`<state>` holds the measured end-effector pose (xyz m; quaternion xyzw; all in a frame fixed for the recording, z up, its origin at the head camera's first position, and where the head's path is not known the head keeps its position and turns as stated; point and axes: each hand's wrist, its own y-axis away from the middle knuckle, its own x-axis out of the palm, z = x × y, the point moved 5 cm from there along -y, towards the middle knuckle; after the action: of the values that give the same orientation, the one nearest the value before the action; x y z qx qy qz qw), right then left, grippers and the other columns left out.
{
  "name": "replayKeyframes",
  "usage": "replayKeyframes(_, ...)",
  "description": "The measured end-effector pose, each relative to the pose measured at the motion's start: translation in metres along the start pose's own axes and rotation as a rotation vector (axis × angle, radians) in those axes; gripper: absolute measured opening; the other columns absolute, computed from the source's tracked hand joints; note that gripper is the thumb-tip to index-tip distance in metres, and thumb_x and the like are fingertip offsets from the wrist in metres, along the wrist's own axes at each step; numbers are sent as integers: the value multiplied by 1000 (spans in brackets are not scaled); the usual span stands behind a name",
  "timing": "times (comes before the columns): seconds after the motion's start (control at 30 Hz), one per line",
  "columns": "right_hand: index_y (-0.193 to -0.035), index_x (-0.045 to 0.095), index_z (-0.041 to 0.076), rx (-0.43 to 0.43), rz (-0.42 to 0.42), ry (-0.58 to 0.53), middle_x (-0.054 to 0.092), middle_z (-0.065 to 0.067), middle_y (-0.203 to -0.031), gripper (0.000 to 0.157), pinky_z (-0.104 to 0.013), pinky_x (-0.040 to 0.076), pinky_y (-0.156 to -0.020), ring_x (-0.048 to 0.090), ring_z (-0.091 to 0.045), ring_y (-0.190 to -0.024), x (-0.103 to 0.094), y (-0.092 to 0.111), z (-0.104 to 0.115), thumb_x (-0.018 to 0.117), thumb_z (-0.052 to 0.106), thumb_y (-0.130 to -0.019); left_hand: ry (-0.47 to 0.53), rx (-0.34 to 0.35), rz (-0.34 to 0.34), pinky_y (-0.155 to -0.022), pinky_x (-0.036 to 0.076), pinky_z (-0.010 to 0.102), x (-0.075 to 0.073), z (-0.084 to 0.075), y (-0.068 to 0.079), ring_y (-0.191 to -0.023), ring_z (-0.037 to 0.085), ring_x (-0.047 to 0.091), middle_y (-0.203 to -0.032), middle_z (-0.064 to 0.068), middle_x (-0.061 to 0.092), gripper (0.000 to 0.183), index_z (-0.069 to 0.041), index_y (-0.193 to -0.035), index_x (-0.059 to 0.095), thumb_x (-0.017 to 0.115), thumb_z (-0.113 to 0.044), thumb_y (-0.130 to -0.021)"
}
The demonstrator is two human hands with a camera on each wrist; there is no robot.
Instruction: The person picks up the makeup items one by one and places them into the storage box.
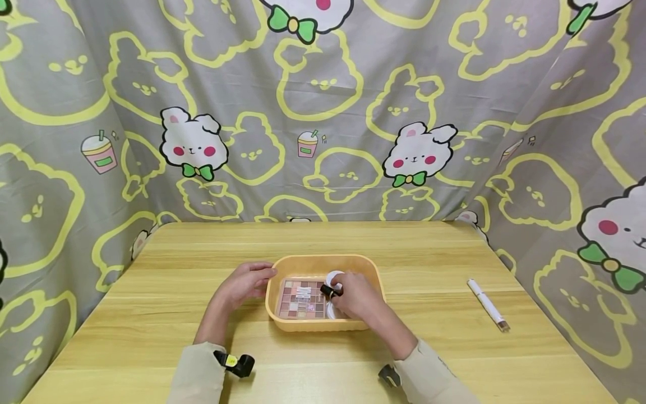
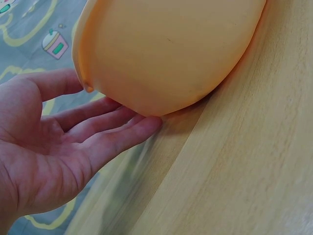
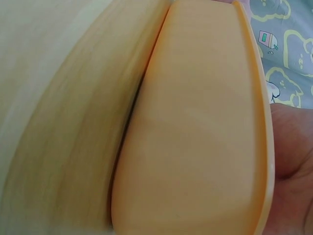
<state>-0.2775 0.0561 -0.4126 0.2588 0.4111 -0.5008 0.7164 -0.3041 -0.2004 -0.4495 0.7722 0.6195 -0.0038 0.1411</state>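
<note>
A peach-orange plastic basket (image 1: 323, 324) sits on the wooden table. Inside it, on the left, lies an eyeshadow palette (image 1: 298, 306) with a grid of pink and brown pans. My right hand (image 1: 357, 293) reaches into the basket's right half and pinches a small black tube (image 1: 328, 290). Around those fingers are white round items (image 1: 333, 276), partly covered by the hand. At the basket's left end, my left hand (image 1: 246, 285) touches the outside with loosely extended fingers; the left wrist view shows its fingertips against the basket's wall (image 2: 166, 58). In the right wrist view, the basket's side hides the right fingers.
A slim white stick-like item (image 1: 488, 304) with a brownish tip lies on the table (image 1: 429, 348) to the right. Grey curtains (image 1: 348, 185) with cartoon prints hang behind the table and along both sides.
</note>
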Motion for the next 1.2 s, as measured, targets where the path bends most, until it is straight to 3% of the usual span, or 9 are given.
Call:
replayKeyframes(0.17, -113, 71, -1, 19, 21, -27, 73, -10, -82, 32, -26, 48, -52, 60, -14, -64, 1, 0, -1, 77, 3, -82, 4, 2, -3, -100, 55, 48, 0, 0, 0, -129, 40, 58, -143, 28, 54, 56, 8, -145, 46, 58, -27, -103)
replayKeyframes(0.4, -112, 72, 1, 4, -4, -17, 75, -12, -84, 30, -27, 48, -56, 61, -15, -66, -2, 0, -1, 77, 6, -83, -1, 1, 2, -101, 55, 48, 0, 0, 0, -132, 41, 56, -145, 28, 53, 57, 8, -146, 45, 58, -28, -103)
replayKeyframes(0.63, -108, 74, 1, -23, -44, 7, 69, -2, -71, 27, -26, 48, -57, 59, -13, -64, -7, 1, -2, 74, 7, -82, -10, 1, 8, -100, 55, 47, 0, 0, 1, -131, 41, 56, -146, 28, 52, 58, 7, -147, 44, 57, -28, -104)
replayKeyframes(0.9, -110, 72, -3, -28, -96, 11, 68, -7, -79, 27, -29, 51, -62, 60, -14, -70, -23, 2, -4, 74, 7, -84, -6, 1, 5, -101, 55, 47, 1, 0, 1, -132, 41, 56, -146, 28, 52, 57, 8, -146, 44, 57, -28, -104)
replayKeyframes(1.2, -120, 70, 2, 77, -106, -79, 67, -5, -81, 32, -27, 48, -57, 58, -14, -64, -42, 3, -17, 71, 15, -92, -9, -1, 5, -101, 55, 47, 0, 1, 0, -133, 42, 54, -147, 28, 51, 57, 8, -147, 44, 57, -28, -104)
